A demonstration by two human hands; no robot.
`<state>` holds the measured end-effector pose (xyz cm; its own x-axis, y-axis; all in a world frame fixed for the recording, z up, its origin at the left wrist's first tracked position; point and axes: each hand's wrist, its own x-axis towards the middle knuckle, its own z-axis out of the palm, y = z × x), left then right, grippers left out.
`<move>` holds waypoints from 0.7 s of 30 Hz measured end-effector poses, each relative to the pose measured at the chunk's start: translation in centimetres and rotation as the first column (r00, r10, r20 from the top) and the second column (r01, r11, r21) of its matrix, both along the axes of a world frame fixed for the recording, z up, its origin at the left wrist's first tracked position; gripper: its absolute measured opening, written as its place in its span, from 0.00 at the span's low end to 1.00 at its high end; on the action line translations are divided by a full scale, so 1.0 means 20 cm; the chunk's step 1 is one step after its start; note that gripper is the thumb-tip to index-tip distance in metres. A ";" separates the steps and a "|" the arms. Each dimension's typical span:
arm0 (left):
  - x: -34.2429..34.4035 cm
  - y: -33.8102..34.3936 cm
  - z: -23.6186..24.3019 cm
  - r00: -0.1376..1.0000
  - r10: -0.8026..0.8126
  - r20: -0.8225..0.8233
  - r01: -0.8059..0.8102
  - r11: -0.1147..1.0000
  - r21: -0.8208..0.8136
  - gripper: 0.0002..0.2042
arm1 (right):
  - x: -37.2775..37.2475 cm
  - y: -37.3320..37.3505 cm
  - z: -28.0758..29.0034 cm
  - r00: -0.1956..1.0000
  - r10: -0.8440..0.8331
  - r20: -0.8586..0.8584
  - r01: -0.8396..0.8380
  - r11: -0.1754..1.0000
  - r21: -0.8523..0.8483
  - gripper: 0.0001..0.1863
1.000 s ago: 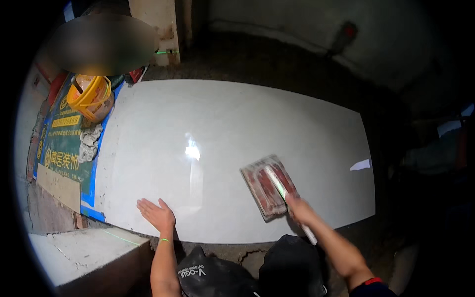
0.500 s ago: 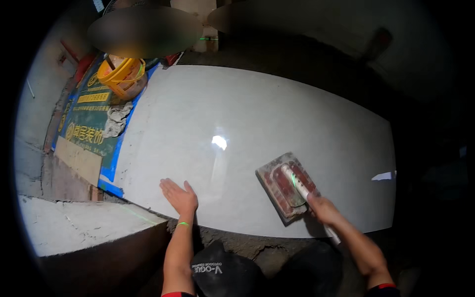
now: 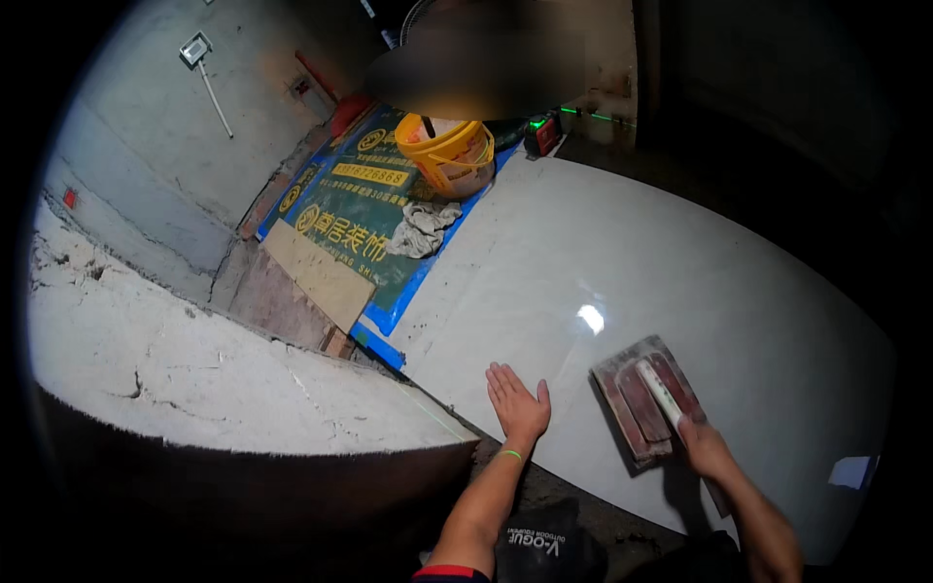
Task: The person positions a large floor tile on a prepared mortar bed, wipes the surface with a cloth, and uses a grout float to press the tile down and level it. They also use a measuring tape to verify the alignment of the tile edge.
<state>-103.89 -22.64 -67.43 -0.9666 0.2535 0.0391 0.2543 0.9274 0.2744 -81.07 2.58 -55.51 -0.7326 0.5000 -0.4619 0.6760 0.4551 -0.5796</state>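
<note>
A large glossy white tile (image 3: 680, 282) lies flat in front of me. My left hand (image 3: 517, 403) rests on its near edge, palm down with the fingers spread. My right hand (image 3: 707, 449) grips the white handle of a reddish-brown rectangular float (image 3: 643, 396) that lies flat on the tile near its front edge. A green band sits on my left wrist.
A yellow bucket (image 3: 449, 154) stands at the tile's far left end on a green and blue printed sheet (image 3: 360, 214), with a grey rag (image 3: 424, 229) beside it. A laser level (image 3: 542, 134) glows green behind. A low cement ledge (image 3: 194, 360) is at my left. A white scrap (image 3: 853, 471) lies right.
The view has swung left and closer, bringing the bucket, sheet and ledge into view. My hands keep their places on the tile and the float.
</note>
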 end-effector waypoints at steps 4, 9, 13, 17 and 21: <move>0.00 -0.02 0.01 0.997 0.058 0.042 -0.055 0.996 -0.073 0.42 | -0.06 0.13 0.52 0.976 -0.157 -0.148 0.081 0.903 -0.421 0.29; 0.00 -0.02 -0.04 0.990 0.108 -0.093 -0.110 0.994 -0.019 0.41 | 0.03 0.06 0.45 0.842 -0.136 -0.523 0.130 0.990 -0.049 0.27; -0.02 -0.03 -0.04 0.992 0.105 -0.062 -0.106 0.994 -0.001 0.39 | -0.31 -0.16 -0.03 0.984 0.015 0.178 -0.023 0.999 0.042 0.34; -0.04 -0.04 0.00 0.994 0.106 -0.034 -0.106 0.994 0.029 0.38 | -0.56 -0.11 0.18 0.994 0.098 0.053 -0.070 0.923 -0.379 0.34; -0.04 -0.05 0.00 0.994 0.107 0.036 -0.107 0.994 0.001 0.38 | -0.40 0.02 0.65 0.940 -0.094 -0.329 -0.015 0.949 -0.316 0.28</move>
